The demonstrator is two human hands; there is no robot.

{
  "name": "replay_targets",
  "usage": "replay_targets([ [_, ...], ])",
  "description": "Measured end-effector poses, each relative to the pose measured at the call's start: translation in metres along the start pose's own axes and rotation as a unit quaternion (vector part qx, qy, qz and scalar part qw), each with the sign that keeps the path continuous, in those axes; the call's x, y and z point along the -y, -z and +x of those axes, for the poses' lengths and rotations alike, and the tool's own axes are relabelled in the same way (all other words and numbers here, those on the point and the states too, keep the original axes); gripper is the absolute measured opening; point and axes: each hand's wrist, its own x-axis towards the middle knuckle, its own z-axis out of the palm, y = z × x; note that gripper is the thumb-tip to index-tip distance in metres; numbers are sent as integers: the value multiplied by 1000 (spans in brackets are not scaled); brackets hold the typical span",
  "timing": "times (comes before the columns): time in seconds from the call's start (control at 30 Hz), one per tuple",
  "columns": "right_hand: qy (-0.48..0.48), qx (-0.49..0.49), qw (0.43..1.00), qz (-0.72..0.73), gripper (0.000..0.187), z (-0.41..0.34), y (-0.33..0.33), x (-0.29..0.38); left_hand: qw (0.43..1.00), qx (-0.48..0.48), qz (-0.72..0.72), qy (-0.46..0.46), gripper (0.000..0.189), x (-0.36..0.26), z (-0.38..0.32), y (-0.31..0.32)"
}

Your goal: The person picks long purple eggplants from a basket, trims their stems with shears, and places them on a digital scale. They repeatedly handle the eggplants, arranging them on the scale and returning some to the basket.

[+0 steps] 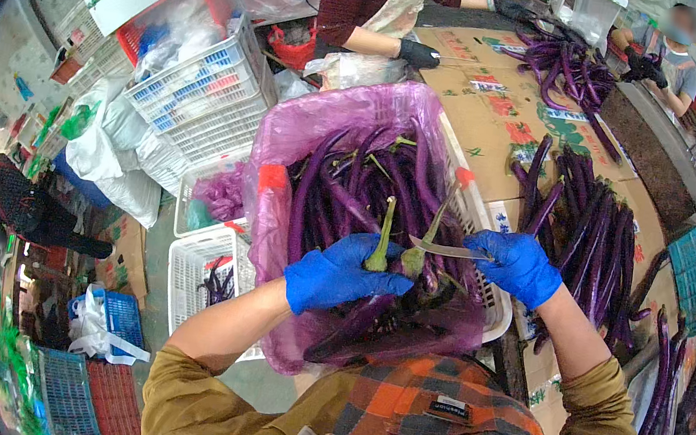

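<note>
My left hand point(342, 278), in a blue glove, grips long purple eggplants near their stem ends. One green stem point(385, 230) stands up between thumb and fingers, and a second green cap point(412, 262) shows beside it. My right hand point(514, 264), also blue-gloved, holds a small knife point(452, 251). Its blade lies across the second eggplant's stem; whether it has cut in, I cannot tell. Both hands are above a white plastic crate point(498, 313) lined with a purple plastic bag point(341, 107). Long eggplants point(355, 171) fill the crate, and my hands hide part of them.
Right of the crate, a bundle of eggplants point(591, 235) lies on a cardboard-covered table point(474, 111). Another eggplant pile point(562, 70) lies farther back, near two co-workers wearing dark gloves. Stacked white crates point(204, 92) and a low white crate point(191, 261) stand left.
</note>
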Motion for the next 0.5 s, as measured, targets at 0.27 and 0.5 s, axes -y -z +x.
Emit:
replay_targets([
  [0.27,-40,-8,994,102,17,-3,5,33,997,-61,-40,-24,37,-18,-6,-5],
  [0.5,-239,86,912,323,21,0,11,64,993,-116,23,13,32,-29,-3,-5],
])
